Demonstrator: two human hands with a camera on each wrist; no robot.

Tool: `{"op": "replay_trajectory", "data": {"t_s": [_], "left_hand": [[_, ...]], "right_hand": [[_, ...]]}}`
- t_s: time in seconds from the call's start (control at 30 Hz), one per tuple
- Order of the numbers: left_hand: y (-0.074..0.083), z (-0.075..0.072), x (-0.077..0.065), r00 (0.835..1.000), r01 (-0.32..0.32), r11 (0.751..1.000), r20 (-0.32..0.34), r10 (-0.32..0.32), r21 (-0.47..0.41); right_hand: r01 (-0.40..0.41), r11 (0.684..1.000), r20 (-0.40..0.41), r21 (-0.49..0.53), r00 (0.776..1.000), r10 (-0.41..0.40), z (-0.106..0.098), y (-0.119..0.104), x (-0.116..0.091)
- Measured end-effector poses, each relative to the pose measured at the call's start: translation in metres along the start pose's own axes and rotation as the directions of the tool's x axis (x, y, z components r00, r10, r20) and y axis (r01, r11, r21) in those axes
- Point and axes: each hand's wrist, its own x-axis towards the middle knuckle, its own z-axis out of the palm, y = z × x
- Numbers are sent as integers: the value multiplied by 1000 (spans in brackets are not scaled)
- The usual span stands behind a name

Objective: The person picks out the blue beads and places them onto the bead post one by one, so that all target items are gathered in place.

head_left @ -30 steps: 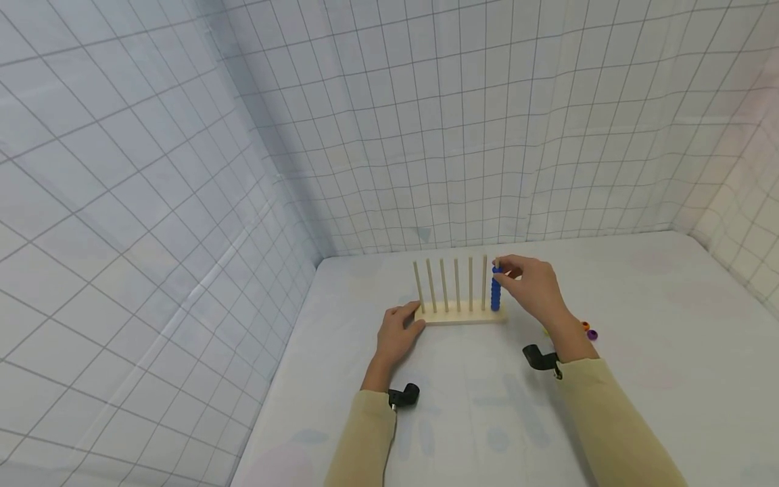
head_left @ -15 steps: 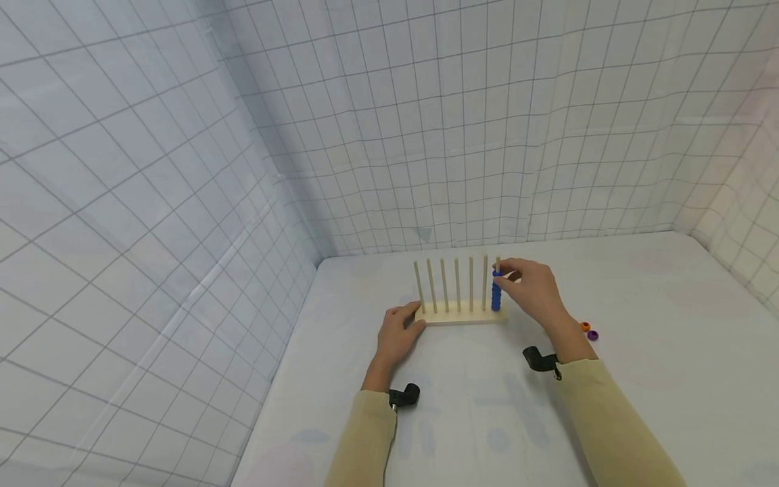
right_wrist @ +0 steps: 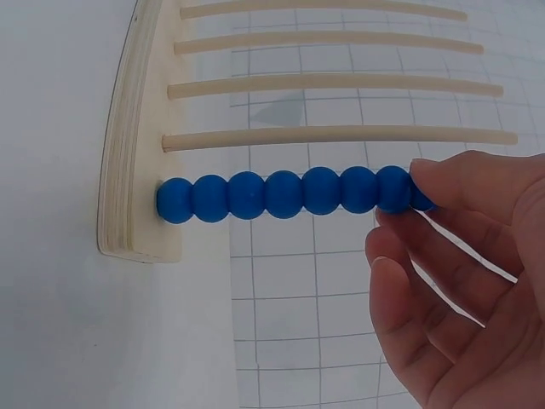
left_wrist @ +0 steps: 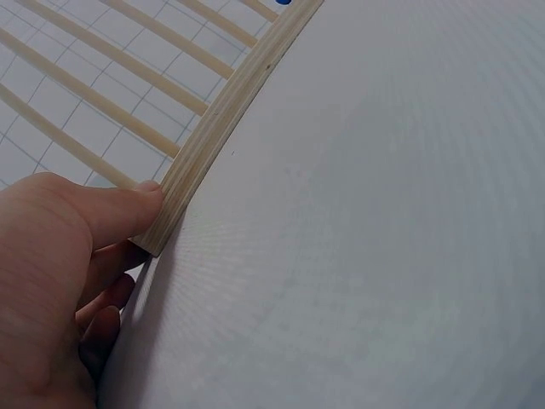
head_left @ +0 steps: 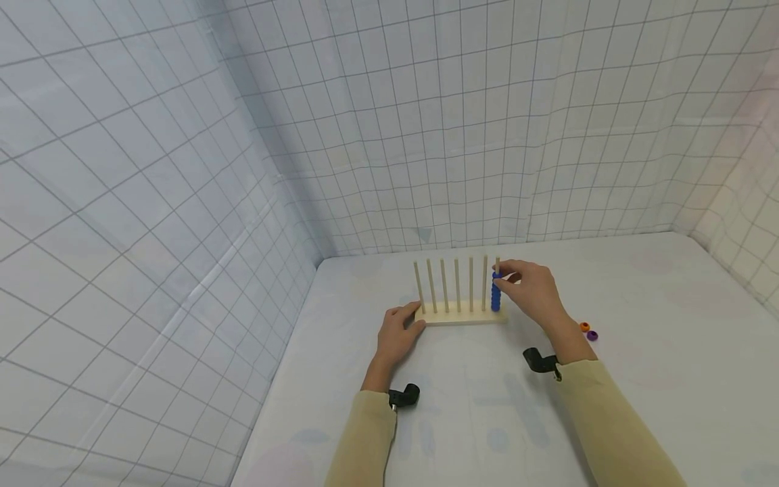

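Note:
A pale wooden base (head_left: pixel 460 316) with several upright pegs (head_left: pixel 457 284) stands on the table. My left hand (head_left: pixel 397 335) holds its left end; in the left wrist view the thumb lies on the base (left_wrist: pixel 223 111) and other fingers reach round the end. On the rightmost peg sits a stack of blue beads (right_wrist: pixel 285 194), touching one another from the base upward. My right hand (head_left: pixel 532 291) pinches the topmost blue bead (right_wrist: pixel 419 196) between thumb and fingers, which partly hide it. The other pegs (right_wrist: pixel 341 135) carry no beads.
To the right, beside my right forearm, lie an orange bead (head_left: pixel 585 327) and a purple bead (head_left: pixel 593 335). The forearm may hide more. A white cloth with a grid pattern (head_left: pixel 438 135) hangs behind and at both sides.
My right hand has come down slightly along the rightmost peg with the top blue bead. A yellowish bead near the right wrist has dropped out of sight. The left hand stays still.

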Motion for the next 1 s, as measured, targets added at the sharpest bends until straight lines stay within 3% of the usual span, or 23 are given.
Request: {"op": "replay_trajectory", "data": {"t_s": [0.23, 0.4, 0.5, 0.73, 0.87, 1.0], "left_hand": [[1, -2, 5, 1000, 5, 1000, 13, -5, -27], [2, -6, 9, 999, -26, 997, 43, 29, -69], [3, -12, 10, 998, -38, 995, 55, 43, -97], [12, -32, 6, 997, 12, 994, 81, -4, -104], [17, -48, 2, 998, -41, 998, 36, 44, -57], [23, -66, -4, 994, -102, 990, -28, 106, 98]], "right_hand": [[39, 999, 30, -13, 999, -39, -11, -3, 4], [47, 998, 75, -30, 996, -45, -18, -3, 2], [49, 998, 90, -49, 995, -45, -21, -1, 0], [88, 988, 101, -128, 992, -76, -32, 7, -7], [95, 980, 120, -172, 990, -75, -43, 13, -12], [95, 972, 129, -213, 989, -69, -52, 21, -19]]}}
